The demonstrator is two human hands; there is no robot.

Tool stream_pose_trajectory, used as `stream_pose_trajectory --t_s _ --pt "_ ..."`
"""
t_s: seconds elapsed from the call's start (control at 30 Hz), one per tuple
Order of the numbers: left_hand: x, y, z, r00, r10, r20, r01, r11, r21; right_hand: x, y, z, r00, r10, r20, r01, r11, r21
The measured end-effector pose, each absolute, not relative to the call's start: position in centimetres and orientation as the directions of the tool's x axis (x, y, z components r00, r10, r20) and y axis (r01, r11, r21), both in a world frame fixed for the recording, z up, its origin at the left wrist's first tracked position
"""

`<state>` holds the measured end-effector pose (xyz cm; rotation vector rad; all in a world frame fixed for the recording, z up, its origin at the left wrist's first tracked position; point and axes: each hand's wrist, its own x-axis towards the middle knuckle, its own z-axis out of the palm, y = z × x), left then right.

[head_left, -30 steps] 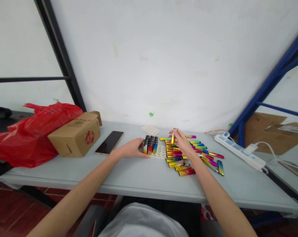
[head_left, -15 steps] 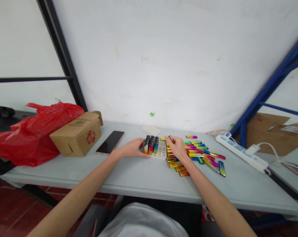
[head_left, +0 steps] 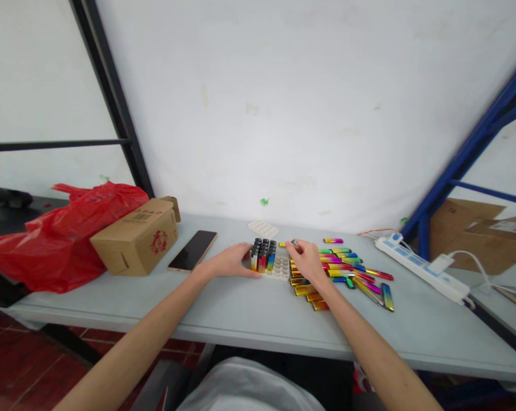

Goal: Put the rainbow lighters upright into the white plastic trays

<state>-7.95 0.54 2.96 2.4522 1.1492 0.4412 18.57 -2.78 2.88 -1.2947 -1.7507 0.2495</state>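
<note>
My left hand (head_left: pixel 230 261) curves round the left end of a white tray (head_left: pixel 280 268), its thumb along the front edge. Several lighters (head_left: pixel 262 257) with black tops and shiny coloured bodies stand upright in the tray's left part; open pockets show to their right. Just right of the tray, my right hand (head_left: pixel 308 261) is closed on a lighter (head_left: pixel 297 245), of which only one end shows past the fingers. Under and beside that hand lies a pile of metallic lighters (head_left: pixel 341 273) in gold, red, green, blue and purple.
Behind the tray lies another white pocketed sheet (head_left: pixel 263 229). A phone (head_left: pixel 193 250), a cardboard box (head_left: pixel 138 240) and a red plastic bag (head_left: pixel 65 240) are on the left. A power strip (head_left: pixel 424 268) with cables lies at the right; a single lighter (head_left: pixel 333 241) lies behind the pile.
The view has shifted slightly, so everything sits a little lower. Both hands keep nearly the same places at the tray and the pile, the right still closed on the lighter.
</note>
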Motion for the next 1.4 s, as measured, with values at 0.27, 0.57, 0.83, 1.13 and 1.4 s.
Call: stream_pose_trajectory --t_s 0.27,0.57,0.83,1.13,1.4 --pt "-7.8 0.3 3.3 0.61 0.785 0.11 0.673 -0.587 0.45 18.6 -3.3 3.5 -0.082 0.828 0.554 0.659 0.462 -0.593" --pt "-7.9 0.4 3.2 0.617 0.778 0.118 0.663 -0.594 0.456 19.7 -3.3 3.8 -0.435 0.781 0.448 0.672 0.613 -0.416" --pt "-7.9 0.7 2.8 0.623 0.769 0.144 0.661 -0.615 0.43 19.4 -3.8 3.8 -0.482 0.809 0.338 0.662 0.588 -0.465" --pt "-7.7 0.3 3.3 0.619 0.774 0.134 0.667 -0.608 0.43 17.6 -3.9 3.3 -0.549 0.79 0.274 0.744 0.611 -0.27" --pt "-7.9 0.5 3.1 0.618 0.777 0.118 0.651 -0.591 0.477 22.0 -2.6 3.8 -0.369 0.853 0.37 0.841 0.476 -0.258"
